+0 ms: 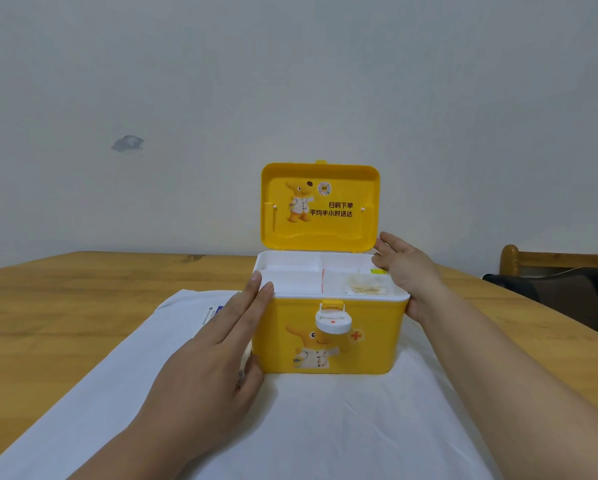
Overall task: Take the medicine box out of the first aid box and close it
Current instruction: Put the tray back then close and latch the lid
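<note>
The yellow first aid box [363, 344] stands on a white cloth with its lid [320, 206] raised upright. Inside sits a white divided tray [290, 271]; its right front compartment holds a clear packet [363, 284]. My left hand [214, 348] lies flat against the box's left side, fingertips at the rim and thumb at the front corner. My right hand [408, 268] presses the right side near the rim. A white printed pack [214, 311], possibly the medicine box, shows partly under my left hand; its outline is unclear.
The white latch [332, 320] hangs unfastened on the box front. The white cloth [325, 427] covers a wooden table [65, 299] that ends at a pale wall. A wooden chair with a dark cushion [567, 292] stands at the right.
</note>
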A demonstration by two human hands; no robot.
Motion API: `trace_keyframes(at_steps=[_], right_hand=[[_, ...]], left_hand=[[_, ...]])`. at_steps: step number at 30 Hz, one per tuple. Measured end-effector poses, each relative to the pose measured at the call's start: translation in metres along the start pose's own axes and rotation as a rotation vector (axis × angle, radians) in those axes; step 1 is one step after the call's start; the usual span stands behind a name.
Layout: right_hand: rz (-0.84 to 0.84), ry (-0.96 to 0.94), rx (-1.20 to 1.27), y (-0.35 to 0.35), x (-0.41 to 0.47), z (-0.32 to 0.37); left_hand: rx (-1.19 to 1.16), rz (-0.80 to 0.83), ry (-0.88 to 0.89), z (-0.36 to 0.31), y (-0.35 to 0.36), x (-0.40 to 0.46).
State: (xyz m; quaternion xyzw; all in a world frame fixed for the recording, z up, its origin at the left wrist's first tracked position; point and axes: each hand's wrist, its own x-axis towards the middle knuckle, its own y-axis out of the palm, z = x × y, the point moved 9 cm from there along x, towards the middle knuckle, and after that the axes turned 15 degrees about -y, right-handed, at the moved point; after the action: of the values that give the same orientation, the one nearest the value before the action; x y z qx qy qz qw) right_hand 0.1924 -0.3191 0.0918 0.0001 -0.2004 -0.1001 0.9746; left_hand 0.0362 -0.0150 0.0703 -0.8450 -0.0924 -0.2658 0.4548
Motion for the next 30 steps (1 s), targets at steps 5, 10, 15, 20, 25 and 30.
trace_keyframes(at_steps=[5,10,15,20,25,30], right_hand=[[-0.051,-0.071,-0.109,-0.009,-0.006,0.013],[-0.074,-0.119,-0.206,-0.014,-0.015,0.022],[-0.011,-0.138,-0.256,-0.017,-0.02,0.022],[0.068,-0.155,-0.375,-0.023,-0.027,0.021],[0.083,-0.138,-0.39,-0.023,-0.035,0.023],[0.115,-0.131,-0.399,-0.022,-0.039,0.022]], left_hand=[[-0.034,0.006,-0.072,0.009,0.003,0.001],[-0.044,0.021,-0.109,0.012,0.003,0.0],[-0.076,0.078,-0.103,0.012,0.005,-0.005],[-0.054,0.055,-0.086,0.011,0.004,-0.004],[-0.045,0.061,-0.094,0.016,0.007,-0.003],[-0.148,0.127,-0.066,0.016,0.011,-0.003]])
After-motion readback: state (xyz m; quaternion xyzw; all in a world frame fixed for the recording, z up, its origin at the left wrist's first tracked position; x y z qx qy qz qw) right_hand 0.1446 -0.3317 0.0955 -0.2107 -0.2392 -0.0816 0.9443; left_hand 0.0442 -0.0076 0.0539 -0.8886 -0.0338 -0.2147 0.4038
